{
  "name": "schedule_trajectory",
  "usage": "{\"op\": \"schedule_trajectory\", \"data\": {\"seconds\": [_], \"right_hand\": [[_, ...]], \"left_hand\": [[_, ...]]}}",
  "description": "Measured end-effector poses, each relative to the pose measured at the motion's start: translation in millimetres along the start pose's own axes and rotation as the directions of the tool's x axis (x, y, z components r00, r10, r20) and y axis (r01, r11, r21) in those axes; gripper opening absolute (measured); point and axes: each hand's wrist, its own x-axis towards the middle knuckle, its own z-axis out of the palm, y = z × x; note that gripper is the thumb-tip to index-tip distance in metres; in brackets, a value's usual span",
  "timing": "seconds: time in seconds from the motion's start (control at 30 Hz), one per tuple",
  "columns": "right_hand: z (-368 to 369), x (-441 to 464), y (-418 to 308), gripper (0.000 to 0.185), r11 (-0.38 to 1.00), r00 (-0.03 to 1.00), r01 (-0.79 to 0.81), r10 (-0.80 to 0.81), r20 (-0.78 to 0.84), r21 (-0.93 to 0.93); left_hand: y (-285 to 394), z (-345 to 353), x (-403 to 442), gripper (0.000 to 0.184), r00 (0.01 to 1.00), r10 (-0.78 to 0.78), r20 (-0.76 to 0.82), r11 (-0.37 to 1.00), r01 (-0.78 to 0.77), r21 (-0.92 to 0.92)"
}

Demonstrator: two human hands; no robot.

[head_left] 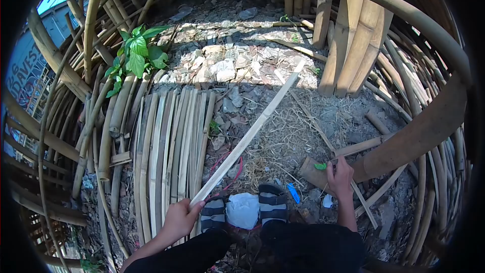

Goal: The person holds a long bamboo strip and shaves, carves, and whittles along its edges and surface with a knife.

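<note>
Item one: long split bamboo strip point(247, 134), its near end within the fingers of the left hand point(178, 218), which I see clasped around it; the rest slants forward and right above the ground.
Right hand point(341, 174): fingers curled, just beside a green leaf point(320, 166); whether they grip anything, I cannot tell.
Left of the strip: a row of bamboo strips point(154, 151), lying side by side.
Right: one thick bamboo pole point(424, 121).
Between the shoes point(213, 212): a white lump point(243, 211).
</note>
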Motion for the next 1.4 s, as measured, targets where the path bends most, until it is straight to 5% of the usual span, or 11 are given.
{"op": "schedule_trajectory", "data": {"seconds": [0.23,0.33,0.37,0.43,0.7,1.0,1.13,1.27,1.4], "right_hand": [[-37,18,-34,0.015,0.98,0.979,0.159,-0.172,-0.106,-0.121],[-44,13,-50,0.017,0.965,0.899,0.25,-0.264,-0.351,-0.086],[-17,-1,-28,0.017,0.964,0.895,0.254,-0.267,-0.357,-0.084],[45,-26,26,0.02,0.965,0.985,0.151,-0.165,-0.051,-0.216],[-11,13,-19,0.021,0.963,0.954,0.243,-0.259,-0.152,-0.115],[4,0,-7,0.02,0.97,0.985,0.17,-0.17,0.017,-0.174],[-20,12,-21,0.018,0.97,0.98,0.186,-0.194,-0.035,-0.159],[-70,21,-50,0.016,0.952,0.892,0.272,-0.305,-0.334,-0.142],[-10,-25,-10,0.017,0.98,0.937,0.199,-0.197,-0.289,-0.022]], "left_hand": [[5,-4,-1,0.058,0.999,-0.032,0.026,0.999,0.031,0.036],[4,-4,-1,0.058,1.0,-0.007,0.026,0.999,0.006,0.041],[3,-4,-2,0.058,1.0,-0.005,0.018,0.999,0.004,0.041],[-1,-1,-2,0.058,0.999,-0.002,0.036,1.0,0.002,-0.021],[-2,0,0,0.055,0.999,0.03,0.024,0.999,-0.03,0.01],[-2,1,0,0.051,0.999,-0.022,0.03,0.997,0.024,-0.071],[-8,4,3,0.05,0.999,-0.025,0.032,0.999,0.025,-0.022],[4,7,1,0.047,1.0,-0.02,0.004,0.998,0.02,-0.064],[-10,14,3,0.044,1.0,-0.026,0.005,0.996,0.026,-0.087]]}}
